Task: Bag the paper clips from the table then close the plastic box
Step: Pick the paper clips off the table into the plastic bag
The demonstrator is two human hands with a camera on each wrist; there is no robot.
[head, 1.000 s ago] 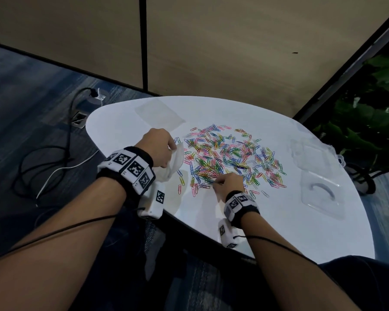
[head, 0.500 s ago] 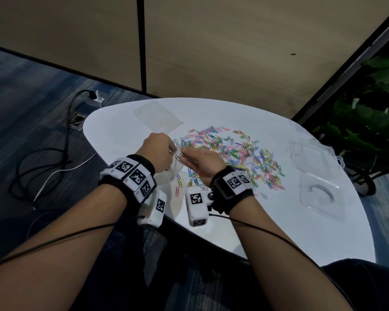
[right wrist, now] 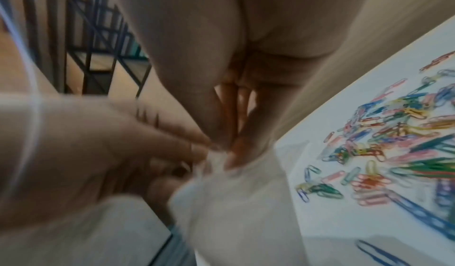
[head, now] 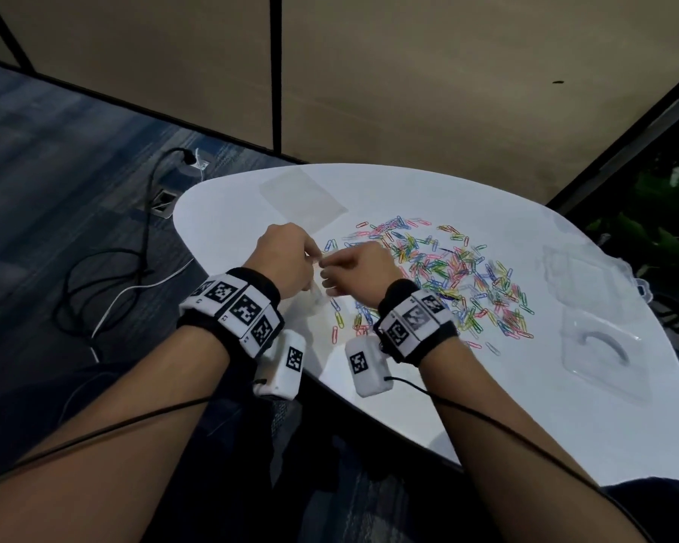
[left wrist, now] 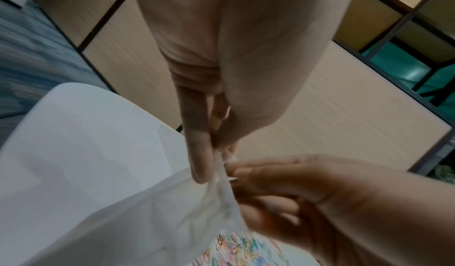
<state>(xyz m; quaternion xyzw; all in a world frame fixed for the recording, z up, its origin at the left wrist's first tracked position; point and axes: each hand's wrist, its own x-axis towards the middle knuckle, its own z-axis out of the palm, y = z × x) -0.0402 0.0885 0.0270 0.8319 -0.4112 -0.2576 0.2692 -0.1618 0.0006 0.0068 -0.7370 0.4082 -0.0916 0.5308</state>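
A wide heap of coloured paper clips (head: pixel 447 276) lies on the white table (head: pixel 487 417). My left hand (head: pixel 287 260) pinches the mouth of a clear plastic bag (head: pixel 317 297) between thumb and fingers, above the table's left part; the bag (left wrist: pixel 147 211) hangs below that pinch. My right hand (head: pixel 353 268) is against the bag's mouth, fingers curled, with a glimpse of orange clips inside them. In the right wrist view its fingertips (right wrist: pixel 229 159) touch the bag (right wrist: pixel 234 202). The clear plastic box (head: pixel 596 346) lies open at the right.
A second flat clear bag (head: pixel 302 199) lies at the table's far left. The box's other half (head: pixel 577 272) sits beyond it near the right edge. Cables (head: pixel 134 268) trail on the floor to the left; a plant (head: pixel 667 229) stands at the right.
My right hand left the near edge of the clip heap and came left to the bag's mouth, meeting my left hand. The left hand kept hold of the bag, slightly raised.
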